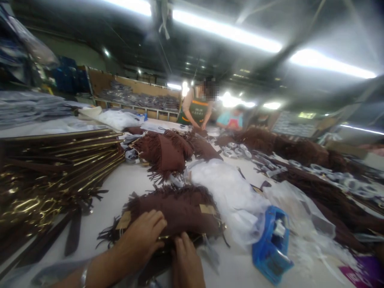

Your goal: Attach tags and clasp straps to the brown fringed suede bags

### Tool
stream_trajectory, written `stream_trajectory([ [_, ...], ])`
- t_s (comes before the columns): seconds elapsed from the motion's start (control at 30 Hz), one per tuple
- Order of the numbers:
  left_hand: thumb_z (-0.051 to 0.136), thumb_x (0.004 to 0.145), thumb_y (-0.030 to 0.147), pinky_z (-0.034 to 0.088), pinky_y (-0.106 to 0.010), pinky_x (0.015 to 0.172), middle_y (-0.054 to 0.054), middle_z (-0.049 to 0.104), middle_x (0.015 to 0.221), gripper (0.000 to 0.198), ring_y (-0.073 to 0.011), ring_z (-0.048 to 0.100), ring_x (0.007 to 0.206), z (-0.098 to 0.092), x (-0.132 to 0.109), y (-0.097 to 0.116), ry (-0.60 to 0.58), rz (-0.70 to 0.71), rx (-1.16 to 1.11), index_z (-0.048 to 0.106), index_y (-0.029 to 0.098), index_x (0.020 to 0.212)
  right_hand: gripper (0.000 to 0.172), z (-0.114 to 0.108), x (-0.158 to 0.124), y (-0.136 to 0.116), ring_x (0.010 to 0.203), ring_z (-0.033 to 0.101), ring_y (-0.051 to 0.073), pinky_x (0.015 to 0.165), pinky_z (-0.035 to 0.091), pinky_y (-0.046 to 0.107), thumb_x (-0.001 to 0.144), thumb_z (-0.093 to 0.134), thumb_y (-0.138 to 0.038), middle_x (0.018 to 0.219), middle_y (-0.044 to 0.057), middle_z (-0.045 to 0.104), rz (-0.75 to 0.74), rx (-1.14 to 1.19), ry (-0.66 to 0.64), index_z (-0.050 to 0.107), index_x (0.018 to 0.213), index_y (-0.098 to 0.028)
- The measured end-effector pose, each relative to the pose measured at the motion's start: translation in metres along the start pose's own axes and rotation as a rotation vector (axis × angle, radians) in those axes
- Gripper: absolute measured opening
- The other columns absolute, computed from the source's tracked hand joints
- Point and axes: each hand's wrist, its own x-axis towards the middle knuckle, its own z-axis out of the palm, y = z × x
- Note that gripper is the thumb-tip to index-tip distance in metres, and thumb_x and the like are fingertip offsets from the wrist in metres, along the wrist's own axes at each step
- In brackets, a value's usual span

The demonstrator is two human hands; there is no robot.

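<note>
Brown fringed bag (183, 208) lying on white table (117, 184).

Lone head cam looks fwd & down across the worktable (115, 188) (left hand (145, 232) & right hand (187, 256) v. close), w/ ceiling lights (226, 31) up top.

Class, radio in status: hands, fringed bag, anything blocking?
Left hand atop fringed bag, right hand at near edge. Bag lying on table. White plastic beside it, hands unblocked.
</note>
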Motion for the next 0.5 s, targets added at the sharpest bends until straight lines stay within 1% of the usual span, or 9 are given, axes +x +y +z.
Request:
stream_trajectory([
  [0.1, 0.05, 0.091, 0.01, 0.043, -0.048, 0.093, -0.013, 0.057, 0.117, 0.021, -0.0315, 0.051, 0.109, 0.016, 0.009, 0.006, -0.03, -0.001, 0.116, 0.054, 0.017, 0.11, 0.04, -0.014, -0.014, 0.008, 0.096, 0.068, 0.022, 0.081, 0.057, 0.032, 0.084, 0.041, -0.007, 0.112, 0.011, 0.068, -0.01, 0.007, -0.031, 0.062, 0.115, -0.022],
  [0.17, 0.045, 0.092, 0.007, 0.046, -0.045, 0.084, -0.012, 0.059, 0.108, 0.018, -0.0298, 0.054, 0.097, 0.023, 0.012, 0.012, -0.077, 0.03, 0.181, 0.056, 0.017, 0.103, 0.039, -0.029, -0.022, 0.021, 0.101, 0.069, 0.021, 0.085, 0.055, 0.031, 0.091, 0.037, -0.009, 0.112, 0.009, 0.07, 0.037, -0.012, 0.056, 0.062, 0.118, -0.024],
  [0.23, 0.046, 0.091, 0.007, 0.047, -0.043, 0.076, -0.012, 0.059, 0.102, 0.016, -0.0288, 0.055, 0.089, 0.02, 0.012, 0.017, -0.127, 0.081, 0.221, 0.056, 0.017, 0.098, 0.03, -0.044, -0.028, 0.038, 0.095, 0.071, 0.02, 0.08, 0.055, 0.029, 0.1, 0.037, -0.021, 0.107, 0.009, 0.072, 0.193, -0.091, 0.162, 0.06, 0.119, -0.021],
  [0.27, 0.051, 0.088, 0.009, 0.047, -0.042, 0.074, -0.013, 0.059, 0.102, 0.015, -0.0292, 0.056, 0.089, 0.015, 0.011, 0.019, -0.151, 0.106, 0.227, 0.057, 0.017, 0.099, 0.029, -0.049, -0.032, 0.046, 0.088, 0.072, 0.02, 0.075, 0.055, 0.028, 0.102, 0.039, -0.031, 0.102, 0.01, 0.073, 0.284, -0.14, 0.184, 0.06, 0.118, -0.019],
  [0.3, 0.057, 0.085, 0.012, 0.048, -0.041, 0.073, -0.014, 0.059, 0.103, 0.016, -0.0297, 0.056, 0.089, 0.006, 0.012, 0.019, -0.185, 0.128, 0.215, 0.057, 0.016, 0.1, 0.033, -0.051, -0.034, 0.054, 0.082, 0.072, 0.021, 0.07, 0.055, 0.029, 0.102, 0.04, -0.041, 0.097, 0.01, 0.073, 0.348, -0.18, 0.177, 0.061, 0.113, -0.018],
  [0.33, 0.064, 0.081, 0.016, 0.048, -0.039, 0.072, -0.013, 0.059, 0.102, 0.019, -0.0294, 0.057, 0.088, -0.005, 0.014, 0.019, -0.233, 0.148, 0.173, 0.058, 0.016, 0.099, 0.039, -0.052, -0.036, 0.06, 0.077, 0.071, 0.021, 0.066, 0.054, 0.029, 0.101, 0.039, -0.05, 0.092, 0.01, 0.073, 0.375, -0.206, 0.145, 0.062, 0.106, -0.019],
  [0.4, 0.071, 0.078, 0.027, 0.048, -0.034, 0.069, -0.008, 0.062, 0.097, 0.022, -0.0257, 0.06, 0.084, -0.029, 0.026, 0.016, -0.324, 0.202, -0.001, 0.06, 0.019, 0.096, 0.046, -0.049, -0.04, 0.068, 0.072, 0.069, 0.021, 0.065, 0.052, 0.031, 0.1, 0.035, -0.056, 0.084, 0.008, 0.071, 0.34, -0.22, 0.067, 0.063, 0.095, -0.02],
  [0.47, 0.061, 0.089, 0.031, 0.048, -0.029, 0.07, -0.002, 0.065, 0.092, 0.009, -0.0199, 0.062, 0.081, -0.045, 0.049, 0.016, -0.327, 0.27, -0.214, 0.062, 0.023, 0.093, 0.045, -0.044, -0.042, 0.072, 0.074, 0.068, 0.022, 0.069, 0.051, 0.032, 0.102, 0.033, -0.053, 0.081, 0.007, 0.071, 0.295, -0.183, 0.029, 0.064, 0.091, -0.022],
  [0.5, 0.054, 0.093, 0.026, 0.048, -0.028, 0.075, -0.001, 0.066, 0.095, 0.01, -0.0186, 0.063, 0.085, -0.047, 0.063, 0.017, -0.274, 0.287, -0.27, 0.063, 0.023, 0.096, 0.045, -0.042, -0.043, 0.075, 0.074, 0.068, 0.022, 0.07, 0.051, 0.032, 0.102, 0.033, -0.053, 0.081, 0.007, 0.071, 0.301, -0.148, 0.024, 0.064, 0.091, -0.022],
])
